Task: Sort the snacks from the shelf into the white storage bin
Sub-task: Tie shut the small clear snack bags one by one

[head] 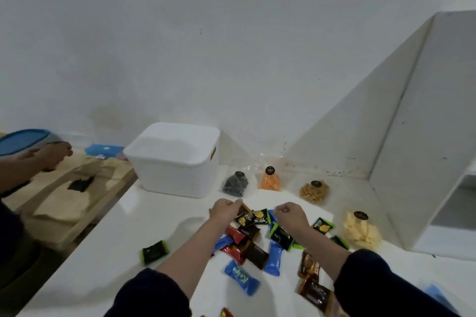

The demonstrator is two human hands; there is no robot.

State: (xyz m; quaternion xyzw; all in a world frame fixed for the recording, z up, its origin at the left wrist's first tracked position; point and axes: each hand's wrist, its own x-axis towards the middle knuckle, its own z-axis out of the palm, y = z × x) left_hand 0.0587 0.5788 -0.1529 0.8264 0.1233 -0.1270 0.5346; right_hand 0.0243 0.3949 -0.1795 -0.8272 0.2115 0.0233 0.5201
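Observation:
A white storage bin [177,175] stands at the back of the white shelf top, its inside hidden from here. In front of it lies a heap of small snack packets [253,242] in black-green, blue, red and brown wrappers. My left hand [225,210] pinches the edge of a black-and-yellow packet [244,217] at the heap's far side. My right hand [289,213] pinches a blue packet [271,215] beside it. A single black-green packet [154,252] lies apart on the left.
Clear bags of dark [235,184], orange [270,180], brown [314,190] and pale yellow snacks [362,231] stand behind and right of the heap. A slanted white panel [386,136] rises on the right. Another person's hand [51,153] reaches over a wooden tray [77,201] at left.

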